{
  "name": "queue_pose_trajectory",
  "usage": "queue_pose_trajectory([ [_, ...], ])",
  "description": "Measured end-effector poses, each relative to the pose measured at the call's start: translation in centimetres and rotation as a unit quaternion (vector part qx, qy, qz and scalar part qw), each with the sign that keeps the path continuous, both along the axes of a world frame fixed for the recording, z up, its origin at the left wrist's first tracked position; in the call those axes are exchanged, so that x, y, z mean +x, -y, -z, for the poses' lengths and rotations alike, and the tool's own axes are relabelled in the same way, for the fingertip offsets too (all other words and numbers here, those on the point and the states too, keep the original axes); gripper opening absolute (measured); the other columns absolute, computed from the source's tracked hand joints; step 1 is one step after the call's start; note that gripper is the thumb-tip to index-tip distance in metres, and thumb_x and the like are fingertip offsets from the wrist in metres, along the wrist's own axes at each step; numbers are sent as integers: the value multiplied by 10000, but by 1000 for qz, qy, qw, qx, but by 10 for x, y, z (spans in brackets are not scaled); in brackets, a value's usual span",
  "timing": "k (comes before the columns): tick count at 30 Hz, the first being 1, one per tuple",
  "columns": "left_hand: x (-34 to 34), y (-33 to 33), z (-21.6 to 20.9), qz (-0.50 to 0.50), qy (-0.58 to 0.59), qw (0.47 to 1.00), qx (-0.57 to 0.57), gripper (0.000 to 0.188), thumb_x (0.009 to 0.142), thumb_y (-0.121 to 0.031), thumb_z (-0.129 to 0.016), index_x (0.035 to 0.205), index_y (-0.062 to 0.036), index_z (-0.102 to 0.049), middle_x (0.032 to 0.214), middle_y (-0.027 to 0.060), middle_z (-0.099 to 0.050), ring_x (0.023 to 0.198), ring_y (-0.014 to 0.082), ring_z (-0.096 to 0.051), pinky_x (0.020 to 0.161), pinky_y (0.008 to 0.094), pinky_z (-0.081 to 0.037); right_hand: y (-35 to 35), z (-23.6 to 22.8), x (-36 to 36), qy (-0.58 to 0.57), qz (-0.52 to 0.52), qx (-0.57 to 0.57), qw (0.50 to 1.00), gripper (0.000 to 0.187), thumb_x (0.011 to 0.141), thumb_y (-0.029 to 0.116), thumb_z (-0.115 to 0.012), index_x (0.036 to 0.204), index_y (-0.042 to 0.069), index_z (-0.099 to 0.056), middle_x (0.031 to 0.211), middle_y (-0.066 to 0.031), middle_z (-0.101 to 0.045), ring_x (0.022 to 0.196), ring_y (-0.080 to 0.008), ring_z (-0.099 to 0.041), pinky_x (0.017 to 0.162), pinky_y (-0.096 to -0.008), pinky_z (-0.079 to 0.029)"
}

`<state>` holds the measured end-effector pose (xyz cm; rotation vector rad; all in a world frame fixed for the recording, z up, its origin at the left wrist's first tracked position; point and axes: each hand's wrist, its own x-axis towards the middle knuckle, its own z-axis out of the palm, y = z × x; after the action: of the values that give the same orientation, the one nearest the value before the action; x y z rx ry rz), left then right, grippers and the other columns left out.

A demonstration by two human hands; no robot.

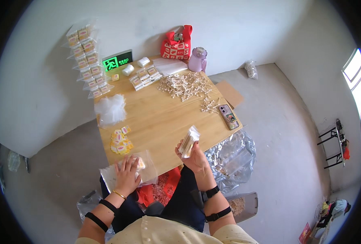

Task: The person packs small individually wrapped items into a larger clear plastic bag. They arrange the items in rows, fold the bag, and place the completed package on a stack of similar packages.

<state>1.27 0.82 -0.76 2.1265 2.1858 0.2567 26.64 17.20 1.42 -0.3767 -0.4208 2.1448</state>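
Note:
My right hand (196,157) is closed round a clear packet of cotton swabs (190,141), held above the table's near edge. At the near left, my left hand (127,175) lies flat with fingers spread on a clear plastic bag (150,173). A small yellow-and-white piece (141,163) shows in or under that bag beside the fingers. Just beyond are scattered yellow-and-white label cards (120,142). Farther off on the left sits a stack of empty clear bags (110,110). Loose cotton swabs (184,86) form a heap at the far right of the table.
Packed swab packets (144,77) and a tall stack of them (87,61) stand at the back. A red bag (176,46), a lilac bottle (197,60) and a phone (229,117) edge the wooden table (164,118). Silvery plastic (233,158) and a bin (245,205) are at right.

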Motion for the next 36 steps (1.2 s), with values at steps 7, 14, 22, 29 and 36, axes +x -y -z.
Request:
queue_pose_trajectory([
  [7, 2, -1, 2, 8, -17, 1000, 5, 765, 762, -304, -685, 1444, -122, -389, 1516, 87, -329, 1431, 315, -243, 1116, 656, -148, 28, -35, 3, -162, -30, 45, 985, 589, 802, 548, -714, 1187, 124, -577, 992, 10, -609, 948, -145, -554, 1008, -403, -373],
  [14, 0, -1, 0, 12, -9, 1000, 22, 728, 769, -299, -671, 1425, -105, -422, 1494, 102, -368, 1424, 323, -260, 1115, 657, -147, 40, -66, 6, -301, -24, 5, 953, 597, 849, 542, -673, 1241, 113, -532, 942, 12, -589, 885, -120, -556, 1008, -406, -390],
  [22, 1, -1, -3, 8, -8, 1000, -1, 698, 818, -351, -663, 1434, -140, -411, 1508, 82, -355, 1435, 296, -254, 1126, 649, -144, 39, 30, 4, 514, -28, 272, 813, 378, 868, 268, -725, 1111, 15, -587, 990, -118, -669, 912, -206, -655, 792, -327, -504],
  [29, -4, 4, 1, 11, -28, 1000, 0, 744, 843, -489, -641, 1462, -166, -383, 1528, 72, -332, 1442, 290, -241, 1120, 659, -134, 44, 45, -45, 620, -106, 500, 595, 487, 743, 317, -784, 1099, 33, -612, 940, -185, -681, 872, -349, -661, 764, -411, -512],
  [36, -3, -2, -1, 19, -16, 1000, -1, 845, 817, -616, -617, 1480, -162, -358, 1550, 70, -304, 1455, 281, -222, 1118, 665, -113, 10, 82, -98, 558, -323, 570, 510, 520, 724, 333, -779, 1131, 31, -658, 981, -194, -688, 943, -347, -649, 801, -412, -504],
])
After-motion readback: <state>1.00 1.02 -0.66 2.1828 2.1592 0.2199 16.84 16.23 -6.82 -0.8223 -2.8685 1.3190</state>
